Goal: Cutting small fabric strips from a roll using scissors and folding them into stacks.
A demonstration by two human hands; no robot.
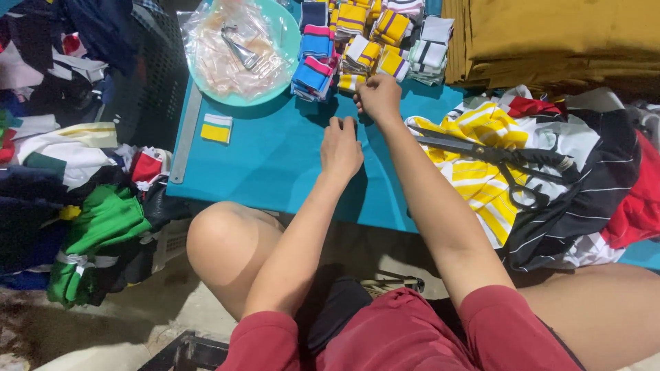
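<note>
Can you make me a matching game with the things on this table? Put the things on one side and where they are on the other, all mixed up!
Things:
1. scissors
2. round green tray
3. metal ruler
4. right hand

Places:
A. along the left edge of the blue table
B. lying on the yellow striped cloth
C. at the stacks of folded striped bands
D. under a clear plastic bag

Pairs: 1-B, 2-D, 3-A, 4-C
</note>
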